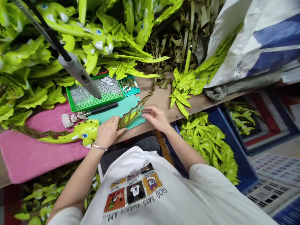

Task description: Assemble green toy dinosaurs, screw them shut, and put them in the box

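My left hand [108,131] rests on the bench edge with its fingers closed on the near end of an olive-green, leaf-shaped plastic piece [134,112]. That piece lies slanted over a teal mat [117,113]. My right hand [156,118] hovers just right of the piece, fingers spread and slightly blurred, holding nothing I can see. A lime-green dinosaur toy body [79,133] with a blue eye lies by my left wrist on a pink cloth [28,153].
A green tray [93,93] of small silver screws and a teal tray [128,84] of metal bits sit behind the mat. A hanging screwdriver [77,73] dangles over them. Piles of green toy parts surround the bench; a blue crate [217,140] holds more.
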Action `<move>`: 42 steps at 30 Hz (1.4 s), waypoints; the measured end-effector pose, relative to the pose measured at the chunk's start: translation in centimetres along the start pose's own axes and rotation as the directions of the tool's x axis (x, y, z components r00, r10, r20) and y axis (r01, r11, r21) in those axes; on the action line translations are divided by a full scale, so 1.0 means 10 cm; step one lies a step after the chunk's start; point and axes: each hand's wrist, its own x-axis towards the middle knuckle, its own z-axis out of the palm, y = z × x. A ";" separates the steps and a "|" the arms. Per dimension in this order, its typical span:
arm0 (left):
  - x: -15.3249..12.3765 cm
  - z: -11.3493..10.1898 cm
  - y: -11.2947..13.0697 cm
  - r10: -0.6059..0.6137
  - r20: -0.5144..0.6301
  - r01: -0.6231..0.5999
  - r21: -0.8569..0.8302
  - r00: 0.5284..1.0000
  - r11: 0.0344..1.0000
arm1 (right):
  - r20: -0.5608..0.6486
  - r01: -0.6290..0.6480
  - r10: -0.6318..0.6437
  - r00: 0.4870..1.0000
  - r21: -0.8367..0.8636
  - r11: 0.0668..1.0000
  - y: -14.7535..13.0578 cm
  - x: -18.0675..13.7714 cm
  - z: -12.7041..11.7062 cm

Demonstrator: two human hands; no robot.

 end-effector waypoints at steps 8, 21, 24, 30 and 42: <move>0.01 -0.06 -0.04 0.052 0.012 -0.052 -0.013 0.999 0.999 | -0.439 -0.217 -0.394 0.807 -0.842 0.494 0.54 -0.08 -1.36; -0.09 -0.10 -0.16 0.075 -0.371 -0.188 -0.279 0.925 0.942 | -0.265 0.031 -0.315 0.911 -0.718 0.695 0.23 0.54 -1.05; -0.15 -0.06 -0.09 -0.049 -0.475 -0.228 -0.508 0.879 0.830 | -0.304 0.102 -0.271 0.913 -0.475 0.874 0.15 0.60 -1.10; -0.11 0.20 0.52 -0.188 -0.137 -0.121 -0.988 0.973 0.093 | -0.154 0.464 -0.479 0.864 -0.122 0.877 0.02 0.22 -0.09; -0.44 0.14 0.26 0.025 0.080 0.073 -0.977 0.997 0.200 | 0.456 0.815 -0.704 0.544 -0.486 0.316 -0.08 -0.36 0.29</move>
